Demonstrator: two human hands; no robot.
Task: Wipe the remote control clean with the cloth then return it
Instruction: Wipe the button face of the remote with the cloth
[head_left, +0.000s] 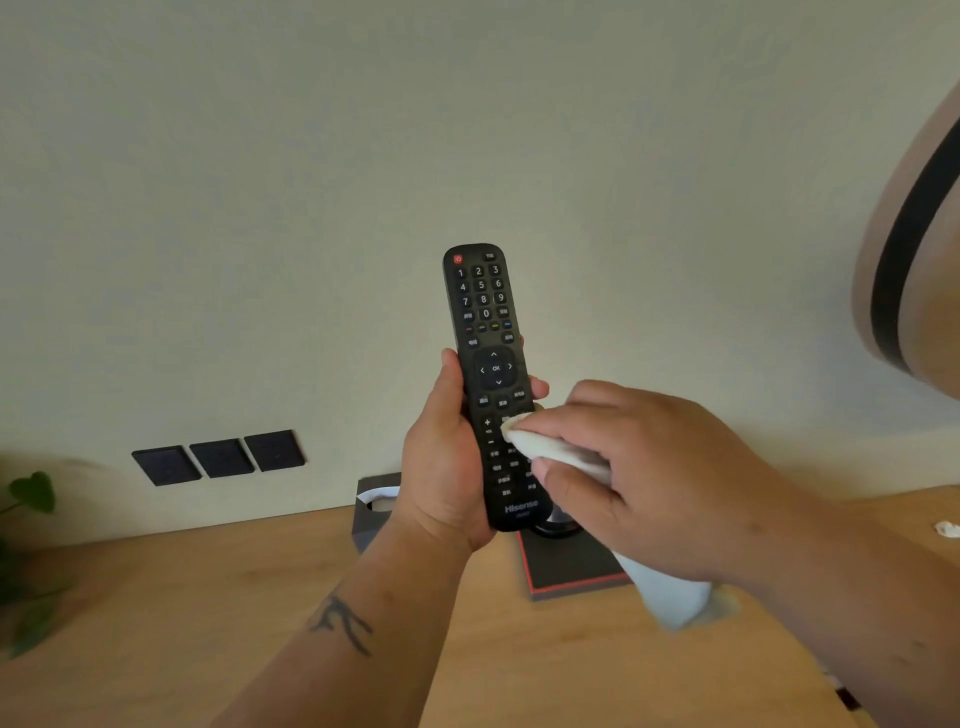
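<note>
A long black remote control (485, 332) stands upright in mid-air, buttons facing me. My left hand (441, 467) grips its lower half, thumb on the left edge and fingertips showing on the right edge. My right hand (639, 478) pinches a white cloth (550, 449) and presses it onto the remote's lower buttons from the right. The cloth's loose end (670, 592) hangs down below my right palm.
A wooden table (208, 623) runs below my arms. A dark box with a red edge (571, 571) stands behind the remote. A tissue box (374, 499) sits against the wall, three black wall plates (221, 457) to its left, plant leaves (31, 493) far left, a round wooden object (914, 260) upper right.
</note>
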